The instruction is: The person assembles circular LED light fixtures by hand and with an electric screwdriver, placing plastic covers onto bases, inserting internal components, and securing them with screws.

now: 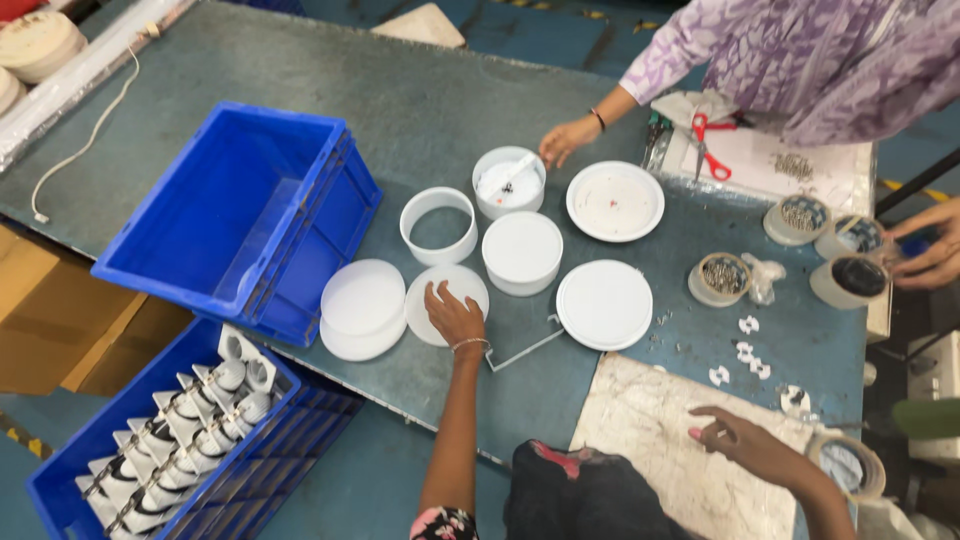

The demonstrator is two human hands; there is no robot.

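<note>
Grey-green and scuffed, the worktable [440, 110] fills my view from the head camera, with an empty blue crate [235, 215] resting on its left part and a second blue crate [150, 450] of white fittings below the table edge. My left hand [453, 315] lies with fingers spread and bent on a flat white disc [447, 300], pressing its top rather than gripping it. Just beside that disc on the left sits a stack of white discs [362, 308]; behind it stand a white ring [438, 225] and a closed white round case [522, 251], with a round white lid [604, 304] to the right. My right hand [740, 440] hovers over a pale worn sheet [650, 440], fingers loosely curled, holding nothing that I can make out. Near it lies a roll of tape [848, 465]. Across the table a co-worker's hand [566, 138] touches the surface beside an open white cup [508, 182], and red scissors [708, 148] lie nearby.
</note>
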